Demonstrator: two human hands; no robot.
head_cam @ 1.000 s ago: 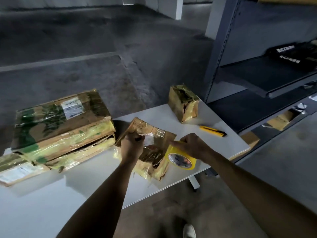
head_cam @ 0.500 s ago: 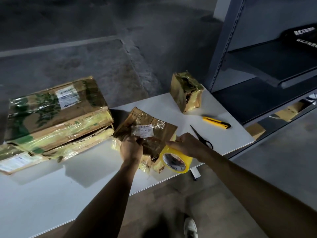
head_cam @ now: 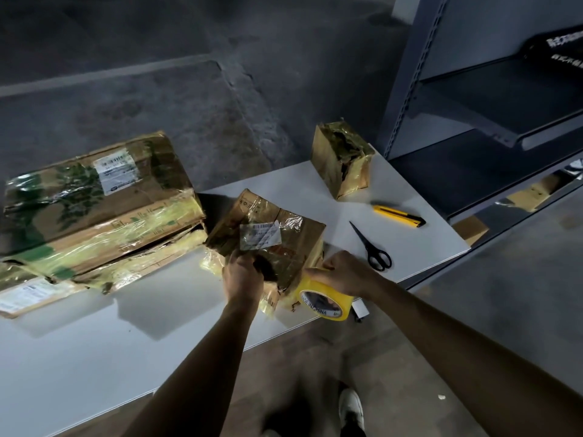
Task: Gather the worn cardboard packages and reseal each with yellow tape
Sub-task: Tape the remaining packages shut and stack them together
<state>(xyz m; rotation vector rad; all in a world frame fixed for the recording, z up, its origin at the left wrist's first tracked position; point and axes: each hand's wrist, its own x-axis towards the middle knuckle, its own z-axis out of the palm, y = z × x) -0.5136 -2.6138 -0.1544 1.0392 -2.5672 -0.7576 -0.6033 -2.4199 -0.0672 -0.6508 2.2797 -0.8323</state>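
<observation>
Left hand (head_cam: pixel 243 275) grips the near edge of a worn cardboard package (head_cam: pixel 284 244), which sits tilted on the white table (head_cam: pixel 94 342). Contents hidden. Its white label (head_cam: pixel 259 237) is illegible. Right hand (head_cam: pixel 344 274) holds the yellow tape roll (head_cam: pixel 325 299) at the package's right corner. Core reads "MADE IN CHINA". Large box (head_cam: pixel 94 197) left; small box (head_cam: pixel 340 162), utility knife (head_cam: pixel 397 215) and scissors (head_cam: pixel 372 250) right.

package (head_cam: pixel 277 244): crumpled, tilted, held | yellow tape roll (head_cam: pixel 326 299): beside it

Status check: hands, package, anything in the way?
Left hand grips middle package, near edge. Right hand holds yellow tape roll beside its right corner. Scissors and utility knife lie clear, to the right.
</observation>
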